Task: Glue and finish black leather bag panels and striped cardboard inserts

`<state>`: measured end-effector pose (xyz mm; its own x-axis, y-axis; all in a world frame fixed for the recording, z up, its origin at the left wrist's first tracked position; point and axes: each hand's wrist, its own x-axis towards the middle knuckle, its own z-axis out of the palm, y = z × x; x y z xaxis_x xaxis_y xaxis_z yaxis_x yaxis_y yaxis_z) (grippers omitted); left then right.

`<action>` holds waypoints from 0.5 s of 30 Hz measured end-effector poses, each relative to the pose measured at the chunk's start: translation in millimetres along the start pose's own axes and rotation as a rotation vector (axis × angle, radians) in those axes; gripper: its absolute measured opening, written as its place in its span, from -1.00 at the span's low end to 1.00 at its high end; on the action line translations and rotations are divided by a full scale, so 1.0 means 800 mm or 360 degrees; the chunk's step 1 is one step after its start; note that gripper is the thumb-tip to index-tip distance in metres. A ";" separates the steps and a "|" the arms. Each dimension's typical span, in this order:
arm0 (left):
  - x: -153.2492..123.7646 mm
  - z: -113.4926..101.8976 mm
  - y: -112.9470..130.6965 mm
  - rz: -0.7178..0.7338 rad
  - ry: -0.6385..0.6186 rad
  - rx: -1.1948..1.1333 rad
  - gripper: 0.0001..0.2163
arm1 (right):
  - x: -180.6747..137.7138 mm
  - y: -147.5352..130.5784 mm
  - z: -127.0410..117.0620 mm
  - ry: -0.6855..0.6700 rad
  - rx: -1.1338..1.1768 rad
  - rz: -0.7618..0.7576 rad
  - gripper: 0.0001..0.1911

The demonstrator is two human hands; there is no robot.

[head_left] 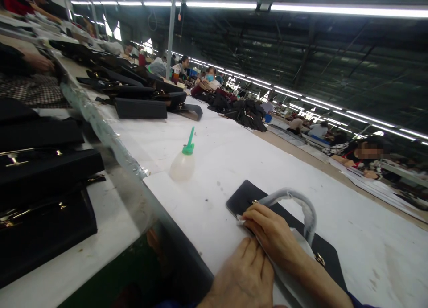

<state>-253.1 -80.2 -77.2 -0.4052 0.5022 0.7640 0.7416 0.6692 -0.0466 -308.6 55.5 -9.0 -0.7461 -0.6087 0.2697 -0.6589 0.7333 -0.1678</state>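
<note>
A flat black handbag (243, 196) lies on the white table (254, 156) in front of me, its arched handle (302, 204) wrapped in grey-white film. A sheet of white paper (298, 242) lies over the bag's face. My right hand (272, 236) comes in from the lower right and pinches the paper's edge with curled fingers. My left hand (245, 277) lies just below it, with its fingers closed on the same paper at the bag's near edge. A gold ring (320, 259) shows at the handle's base.
A small squeeze bottle with a green nozzle (183, 162) stands beyond the bag. Black bags (43, 170) are stacked at my left, and more (140, 106) sit farther up the table. A dark pile (245, 112) lies further on. Other workers (368, 154) sit at the benches to the right.
</note>
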 end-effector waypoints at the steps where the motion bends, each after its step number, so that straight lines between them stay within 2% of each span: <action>1: 0.001 0.000 0.000 -0.0009 0.0026 0.0021 -0.42 | 0.000 0.000 -0.001 -0.0039 -0.0021 -0.0024 -0.81; 5: 0.003 0.001 0.001 -0.0062 0.0261 0.0121 -0.36 | 0.007 -0.003 -0.008 -0.0238 -0.0130 -0.0136 -0.74; 6: 0.003 0.001 0.001 -0.0061 0.0238 0.0105 -0.36 | 0.009 -0.004 -0.008 -0.0240 -0.0134 -0.0123 -0.74; 11: 0.002 -0.009 -0.001 -0.0027 -0.0148 -0.0050 -0.42 | 0.006 -0.003 -0.008 -0.0140 -0.0067 -0.0061 -0.76; 13: 0.001 -0.008 -0.001 0.0010 -0.0105 -0.0021 -0.40 | -0.002 0.000 -0.014 -0.0199 -0.0032 -0.0077 -0.76; 15: 0.000 -0.002 -0.001 0.0015 0.0075 0.0027 -0.43 | -0.008 0.003 -0.019 -0.0252 -0.0025 -0.0094 -0.77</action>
<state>-252.6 -81.5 -75.9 -0.3722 0.4823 0.7930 0.7358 0.6741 -0.0646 -303.9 66.3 3.4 -0.7127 -0.6901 0.1259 -0.7014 0.6987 -0.1409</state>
